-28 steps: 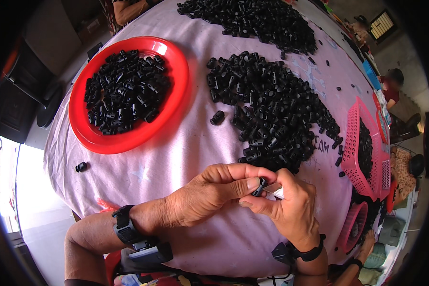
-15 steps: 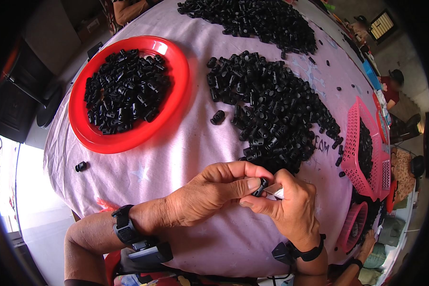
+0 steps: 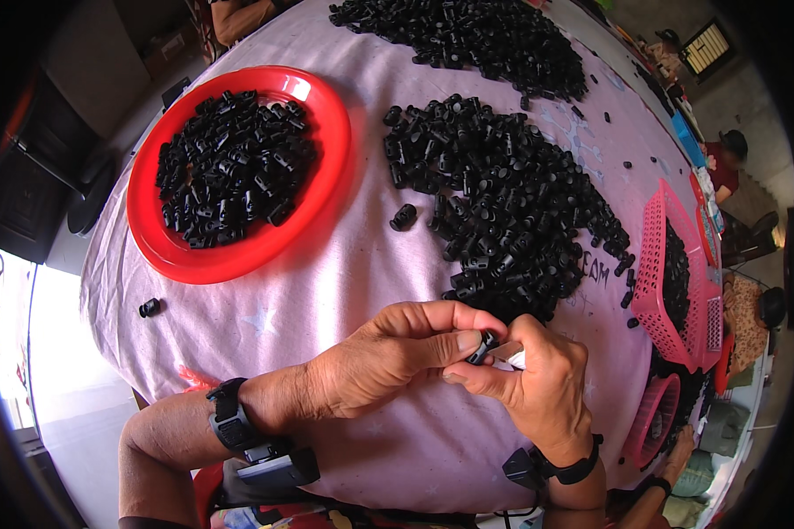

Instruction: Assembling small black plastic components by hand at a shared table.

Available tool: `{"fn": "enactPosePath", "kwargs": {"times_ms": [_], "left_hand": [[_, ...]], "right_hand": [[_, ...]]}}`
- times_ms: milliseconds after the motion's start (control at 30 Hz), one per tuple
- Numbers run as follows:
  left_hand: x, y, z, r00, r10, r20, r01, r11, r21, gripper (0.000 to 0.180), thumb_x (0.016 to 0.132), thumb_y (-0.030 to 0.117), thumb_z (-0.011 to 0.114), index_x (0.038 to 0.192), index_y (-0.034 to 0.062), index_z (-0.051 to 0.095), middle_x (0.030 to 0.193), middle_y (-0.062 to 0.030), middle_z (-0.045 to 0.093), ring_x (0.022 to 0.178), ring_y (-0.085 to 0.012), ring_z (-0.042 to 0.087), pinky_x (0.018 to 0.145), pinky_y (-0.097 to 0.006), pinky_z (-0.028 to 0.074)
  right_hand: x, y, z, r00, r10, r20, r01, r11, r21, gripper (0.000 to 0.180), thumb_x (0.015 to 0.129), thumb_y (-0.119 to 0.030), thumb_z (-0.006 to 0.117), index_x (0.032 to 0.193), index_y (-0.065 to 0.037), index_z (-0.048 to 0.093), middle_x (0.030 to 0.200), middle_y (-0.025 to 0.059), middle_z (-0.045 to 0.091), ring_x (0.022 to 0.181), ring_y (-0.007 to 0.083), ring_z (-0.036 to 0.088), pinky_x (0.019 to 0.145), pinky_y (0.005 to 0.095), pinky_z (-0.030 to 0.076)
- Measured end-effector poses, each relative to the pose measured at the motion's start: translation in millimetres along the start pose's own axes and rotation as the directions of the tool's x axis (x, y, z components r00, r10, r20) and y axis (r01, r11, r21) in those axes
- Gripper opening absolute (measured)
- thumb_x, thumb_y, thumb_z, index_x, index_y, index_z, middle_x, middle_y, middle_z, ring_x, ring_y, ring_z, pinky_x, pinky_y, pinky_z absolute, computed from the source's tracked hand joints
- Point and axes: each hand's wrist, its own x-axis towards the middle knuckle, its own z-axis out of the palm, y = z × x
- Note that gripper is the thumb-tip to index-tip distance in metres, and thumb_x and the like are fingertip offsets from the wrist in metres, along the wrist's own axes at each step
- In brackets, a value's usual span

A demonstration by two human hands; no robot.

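no shift since earlier: left hand (image 3: 388, 361) and right hand (image 3: 538, 388) fingers still pinched on one small black part (image 3: 483, 346) above cloth. one red tray (image 3: 238, 256) holding black parts; two pink baskets (image 3: 670, 291) likewise.

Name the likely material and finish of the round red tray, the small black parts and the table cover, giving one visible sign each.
Red tray: probably plastic, glossy; light glints on its rim.
Black parts: likely moulded plastic, semi-matt; identical shapes with dull highlights.
Table cover: seemingly woven cloth, matt pale pink; it creases and drapes over the edge.
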Motion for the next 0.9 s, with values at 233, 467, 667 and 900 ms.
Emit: {"fn": "enactPosePath", "kwargs": {"times_ms": [233,467,667,900], "left_hand": [[0.3,-2.6,-2.2,1.0,0.002,-0.001,-0.002,1.0,0.013,0.029,0.098,0.019,0.053,0.122,0.0042,0.058,0.106,-0.0008,0.061,0.098,-0.0073,0.055,0.09,-0.023,0.042],[0.7,-3.4,-2.8,1.0,-0.004,-0.004,0.004,1.0,0.013,0.028,0.098,0.018,0.053,0.122,0.0042,0.058,0.105,-0.0007,0.061,0.098,-0.0071,0.054,0.09,-0.023,0.042],[0.9,-4.1,-2.9,1.0,0.007,-0.004,-0.007,1.0,0.015,0.028,0.098,0.017,0.052,0.121,0.0039,0.058,0.106,-0.0008,0.061,0.098,-0.007,0.054,0.09,-0.023,0.042],[0.3,-2.9,-1.9,1.0,-0.006,-0.002,0.006,0.999,-0.039,0.027,0.098,0.017,0.053,0.121,0.0038,0.058,0.106,-0.0012,0.061,0.096,-0.0072,0.054,0.088,-0.023,0.042]], "right_hand": [[0.9,-2.1,-1.1,1.0,0.004,0.015,-0.004,1.0,-0.017,0.056,0.067,-0.054,0.078,0.069,-0.005,0.051,0.06,0.0067,0.062,0.054,0.0216,0.065,0.048,0.031,0.05],[0.7,-1.4,-0.4,1.0,-0.011,0.017,0.011,1.0,0.004,0.054,0.068,-0.052,0.079,0.069,-0.004,0.052,0.06,0.0082,0.062,0.053,0.0231,0.064,0.048,0.032,0.05],[0.9,-0.5,-1.1,0.999,-0.006,0.045,0.006,1.0,0.006,0.054,0.069,-0.051,0.079,0.069,-0.004,0.053,0.06,0.009,0.062,0.054,0.0231,0.065,0.048,0.0323,0.05],[0.4,-2.9,-0.1,0.999,-0.019,0.038,0.017,0.999,0.037,0.053,0.069,-0.05,0.079,0.069,-0.004,0.053,0.06,0.0086,0.062,0.053,0.0224,0.065,0.049,0.032,0.05]]}}
